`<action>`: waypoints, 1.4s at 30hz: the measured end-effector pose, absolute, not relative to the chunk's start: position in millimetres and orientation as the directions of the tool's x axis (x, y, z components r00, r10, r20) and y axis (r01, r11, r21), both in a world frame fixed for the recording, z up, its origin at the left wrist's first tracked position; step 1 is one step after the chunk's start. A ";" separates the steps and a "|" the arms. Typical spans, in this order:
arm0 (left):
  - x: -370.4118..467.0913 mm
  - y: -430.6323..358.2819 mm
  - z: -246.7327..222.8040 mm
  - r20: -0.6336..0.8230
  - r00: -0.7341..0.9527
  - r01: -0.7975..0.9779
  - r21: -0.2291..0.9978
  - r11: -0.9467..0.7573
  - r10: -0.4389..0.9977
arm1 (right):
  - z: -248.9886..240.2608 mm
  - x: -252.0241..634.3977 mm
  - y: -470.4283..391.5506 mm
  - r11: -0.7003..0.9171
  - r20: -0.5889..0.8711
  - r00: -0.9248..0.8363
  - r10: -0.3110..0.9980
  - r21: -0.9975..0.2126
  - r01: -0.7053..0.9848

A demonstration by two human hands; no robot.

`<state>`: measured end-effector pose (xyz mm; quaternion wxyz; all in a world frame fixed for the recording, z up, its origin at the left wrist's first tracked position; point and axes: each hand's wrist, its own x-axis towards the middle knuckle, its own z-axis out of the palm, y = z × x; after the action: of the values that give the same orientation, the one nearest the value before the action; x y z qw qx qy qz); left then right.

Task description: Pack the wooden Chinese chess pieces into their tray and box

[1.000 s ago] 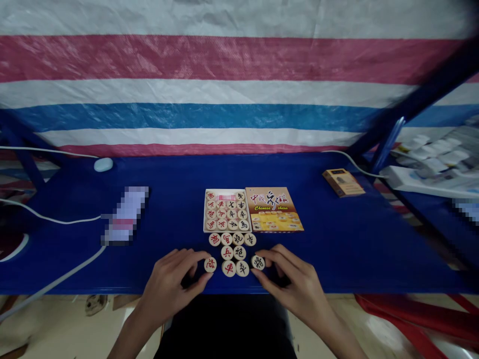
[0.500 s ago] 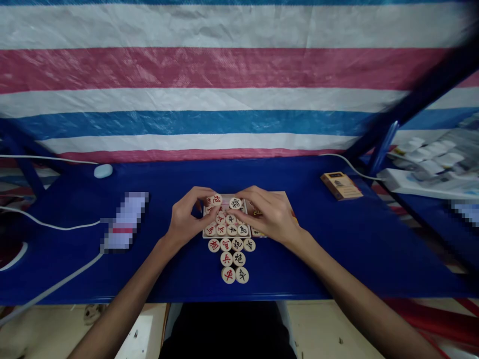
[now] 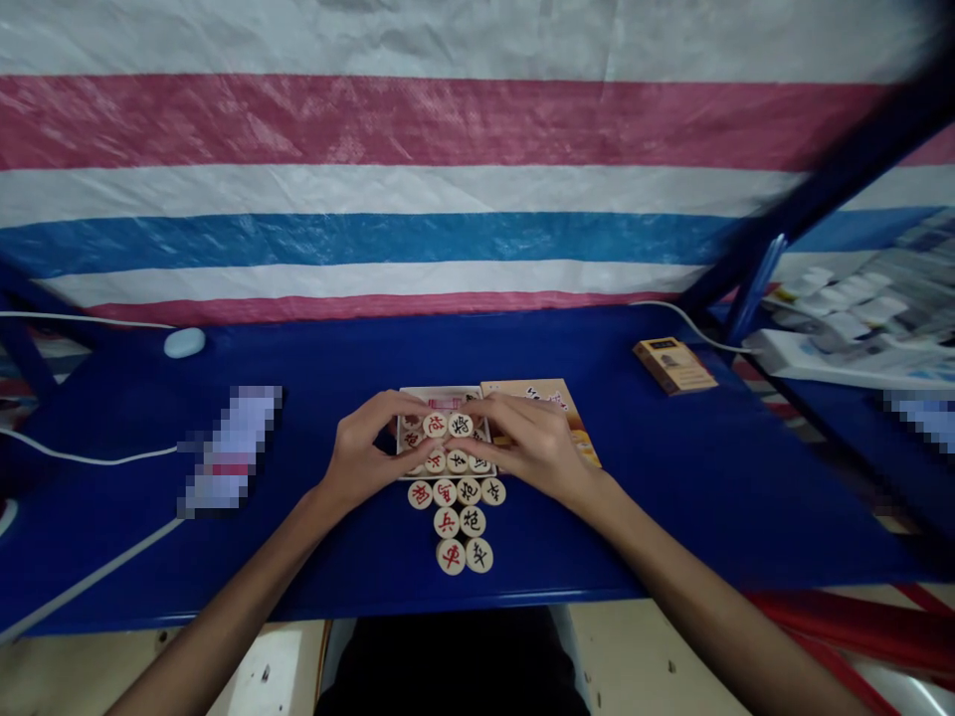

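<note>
Side by side over a white box (image 3: 448,475) of round chess pieces, my two hands each pinch a piece between thumb and fingers. My left hand (image 3: 365,443) grips a piece with a red character (image 3: 435,425). A piece with a black character (image 3: 461,425) is held by my right hand (image 3: 541,443). The two held pieces are close together and hide part of the box. More pieces sit in the box, and several others, such as a red-marked piece (image 3: 451,557), stand in rows on the blue table in front of it.
A printed box lid (image 3: 556,393) lies right of the white box. A small yellow box (image 3: 675,366) is at the back right, near a white power strip (image 3: 821,360). On the left are a blurred phone (image 3: 235,447), a pale blue oval object (image 3: 184,343) and white cables.
My hands have brought the two held pieces closer together and slightly nearer to me. The camera view has shifted a little, and more of the box's far part now shows.
</note>
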<state>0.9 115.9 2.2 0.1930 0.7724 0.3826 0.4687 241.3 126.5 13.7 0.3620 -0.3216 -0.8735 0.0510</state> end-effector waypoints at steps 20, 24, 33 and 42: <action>-1.0 115.3 5.2 0.427 0.283 0.340 0.792 -0.506 0.859 | 9.9 241.2 131.9 0.799 0.548 -0.581 0.602 -0.405 0.445; -8.4 119.5 9.4 0.435 0.341 0.473 0.687 -0.552 0.833 | 12.9 243.8 135.1 0.728 0.498 -0.532 0.685 -0.435 0.530; -10.5 122.2 2.5 0.346 0.514 0.673 0.404 -0.619 0.785 | 14.1 246.6 137.5 0.666 0.325 -0.583 0.745 -0.426 0.613; -6.4 119.3 7.7 0.432 0.455 0.658 0.427 -0.621 0.779 | 16.2 246.2 136.9 0.692 0.368 -0.587 0.721 -0.407 0.596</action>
<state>-6.4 119.3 7.7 0.0996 0.8471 0.4239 0.3046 246.2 136.9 16.2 0.2596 -0.3732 -0.8824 0.1210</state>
